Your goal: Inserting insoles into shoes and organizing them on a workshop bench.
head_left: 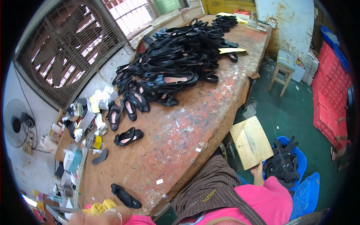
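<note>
My right hand (257, 171) reaches down beside the workbench and grips the near edge of a pale wooden stool seat (250, 141) on the green floor. My left hand (83, 218) lies at the bottom left edge of the view with a bangle on its wrist. It is next to a yellow perforated object (99, 207) and a metal bar (56, 213); its fingers are cut off by the frame. A single black flat shoe (125, 196) lies just beyond the left hand on the stained red-brown workbench (180, 131).
A big heap of black flat shoes (176, 56) covers the far bench, with loose pairs (128, 136) nearer. Bottles, tins and boxes (80, 123) crowd the left edge. A blue basket of black shoes (285, 163), a small stool (284, 69) and red crates (330, 90) stand right.
</note>
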A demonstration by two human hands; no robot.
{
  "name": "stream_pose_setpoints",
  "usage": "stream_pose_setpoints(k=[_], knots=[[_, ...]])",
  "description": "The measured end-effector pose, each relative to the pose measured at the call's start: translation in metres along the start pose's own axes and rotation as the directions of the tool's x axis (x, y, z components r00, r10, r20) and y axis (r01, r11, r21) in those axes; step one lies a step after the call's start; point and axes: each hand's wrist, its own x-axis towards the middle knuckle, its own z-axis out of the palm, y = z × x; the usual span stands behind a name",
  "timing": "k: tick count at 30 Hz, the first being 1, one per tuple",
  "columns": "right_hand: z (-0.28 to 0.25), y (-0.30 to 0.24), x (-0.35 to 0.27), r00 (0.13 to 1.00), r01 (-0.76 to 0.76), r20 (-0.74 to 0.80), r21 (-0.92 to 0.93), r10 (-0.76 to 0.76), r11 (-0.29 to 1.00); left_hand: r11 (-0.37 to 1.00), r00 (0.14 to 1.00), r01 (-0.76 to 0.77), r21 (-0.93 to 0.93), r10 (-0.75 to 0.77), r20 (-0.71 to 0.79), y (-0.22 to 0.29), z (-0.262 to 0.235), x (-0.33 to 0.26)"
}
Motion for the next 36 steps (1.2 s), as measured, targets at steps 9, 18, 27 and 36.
stream_pose_setpoints(k=[9, 18, 27, 36], knots=[[-0.001, -0.024, 0.011, 0.987, 0.157, 0.01, 0.115, -0.159, 0.981, -0.184, -0.216, 0.974, -0.135, -0.933, -0.288, -0.223, -0.049, -0.251], [-0.058, -0.036, -0.048, 0.981, 0.192, -0.082, 0.315, -0.175, 0.929, -0.22, -0.339, 0.768, -0.602, -0.936, -0.091, -0.325, -0.067, -0.309], [0.344, -0.075, -0.055, 0.233, 0.698, 0.373, -0.708, -0.898, -0.113, -0.034, -0.318, 0.584, -0.811, -0.929, -0.19, -0.419, -0.09, -0.316], [0.823, -0.074, -0.058, 0.57, 0.698, 0.806, -0.371, -0.162, 0.613, -0.019, -0.264, 0.436, -0.9, -0.959, -0.108, -0.523, -0.084, -0.302]])
